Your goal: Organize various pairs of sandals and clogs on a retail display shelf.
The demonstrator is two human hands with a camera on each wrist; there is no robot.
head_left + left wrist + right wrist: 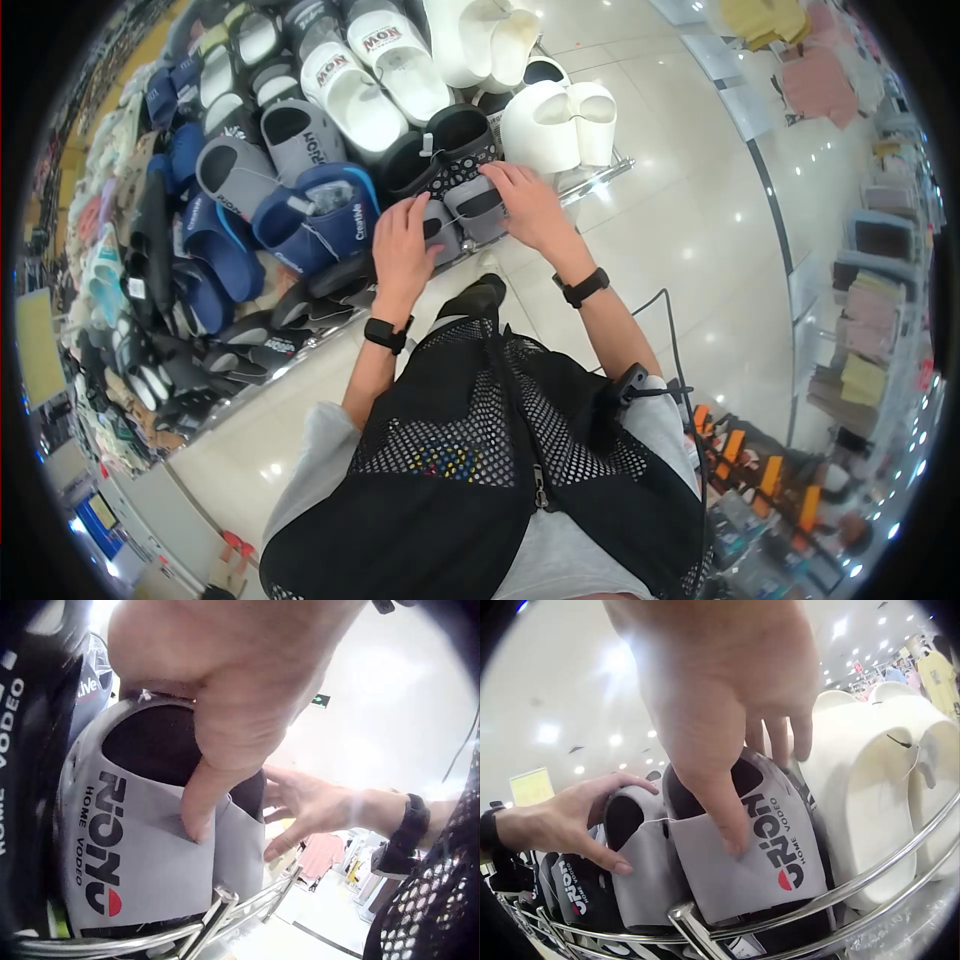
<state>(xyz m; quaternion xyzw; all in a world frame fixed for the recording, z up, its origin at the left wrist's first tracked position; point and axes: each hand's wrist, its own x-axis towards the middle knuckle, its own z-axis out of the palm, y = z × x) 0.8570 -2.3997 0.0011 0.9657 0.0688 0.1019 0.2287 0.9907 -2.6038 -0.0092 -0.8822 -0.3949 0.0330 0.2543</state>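
Observation:
A pair of grey slides with dark insoles stands on the rack's front edge, tied together by a thin cord. My left hand (403, 255) grips the left slide (142, 840), its thumb on the grey strap beside black lettering and a red dot. With the right hand (532, 208) I hold the right slide (739, 870); that thumb presses the strap front while the fingers reach over its far side. Black studded clogs (465, 135) sit just behind the pair. White slides (862, 787) stand close by my right hand.
A chrome rail (885, 862) runs along the rack's front. Blue clogs (315, 220) and black slides (585, 892) are left of the grey pair, with white slides (380, 75) farther back. Across the tiled floor (650, 130), clothing lies on shelves (870, 300) at the right.

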